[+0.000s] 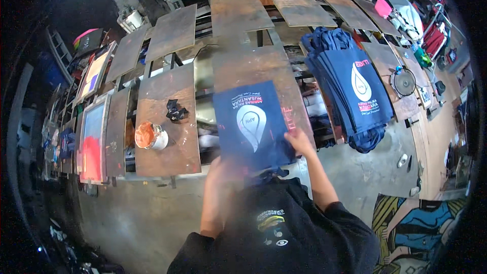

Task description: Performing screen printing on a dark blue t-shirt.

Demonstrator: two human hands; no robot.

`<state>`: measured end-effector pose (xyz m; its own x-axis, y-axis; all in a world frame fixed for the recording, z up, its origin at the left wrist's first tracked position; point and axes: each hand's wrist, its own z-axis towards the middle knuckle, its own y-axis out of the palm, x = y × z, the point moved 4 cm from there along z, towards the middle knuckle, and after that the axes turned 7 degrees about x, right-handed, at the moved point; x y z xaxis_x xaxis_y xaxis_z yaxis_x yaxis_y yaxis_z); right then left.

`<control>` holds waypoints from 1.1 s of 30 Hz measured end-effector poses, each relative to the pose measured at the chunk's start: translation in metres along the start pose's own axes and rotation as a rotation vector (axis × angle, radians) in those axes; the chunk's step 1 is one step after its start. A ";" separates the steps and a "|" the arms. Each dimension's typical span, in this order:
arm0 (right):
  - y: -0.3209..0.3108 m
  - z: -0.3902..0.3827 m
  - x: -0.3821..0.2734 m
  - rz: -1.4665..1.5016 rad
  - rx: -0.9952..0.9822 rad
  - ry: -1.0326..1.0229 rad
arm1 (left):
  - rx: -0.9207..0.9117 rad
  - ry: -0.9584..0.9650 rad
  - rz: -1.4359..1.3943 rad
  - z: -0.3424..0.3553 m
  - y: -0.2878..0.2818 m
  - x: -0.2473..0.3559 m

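Observation:
A navy blue tote bag (232,131) with a white drop-shaped print and small red and white lettering lies flat on a brown board in front of me. Its print stands upside down to me, and dark handles bunch at its near edge. My right hand (300,142) grips the bag's right edge near the lower corner, thumb and fingers closed there. At the near left corner is my left hand (218,171), smeared by a blur, so its fingers cannot be made out.
To the right, a thick stack of printed navy bags (350,83) covers a board. On the left board stand a white tub with orange contents (150,136) and a crumpled black scrap (176,110). Framed screens (94,139) lean farther left. A round dark disc (404,81) sits far right.

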<state>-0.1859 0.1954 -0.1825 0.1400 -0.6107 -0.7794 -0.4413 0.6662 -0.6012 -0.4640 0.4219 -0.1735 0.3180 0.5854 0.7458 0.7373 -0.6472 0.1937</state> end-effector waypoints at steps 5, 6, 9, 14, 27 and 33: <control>0.023 -0.053 0.061 0.422 -0.229 0.265 | 0.087 0.098 -0.016 -0.007 0.018 -0.018; 0.030 -0.052 0.060 0.426 -0.248 0.263 | 0.096 0.180 -0.106 -0.017 0.020 -0.013; 0.034 -0.047 0.060 0.473 -0.113 0.076 | 0.106 0.143 -0.077 0.015 0.000 -0.013; 0.026 -0.031 -0.040 0.463 -0.267 0.024 | 0.252 0.288 0.042 0.034 -0.043 0.037; 0.040 -0.063 -0.081 0.820 -0.088 0.190 | 0.100 0.269 0.064 -0.002 -0.058 0.052; -0.019 -0.038 -0.081 1.168 0.262 0.162 | -0.194 0.213 -0.003 -0.016 -0.020 0.061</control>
<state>-0.2226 0.2157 -0.1008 -0.3445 0.3834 -0.8569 -0.0316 0.9075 0.4188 -0.4686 0.4627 -0.1212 0.1687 0.4851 0.8580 0.6040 -0.7388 0.2990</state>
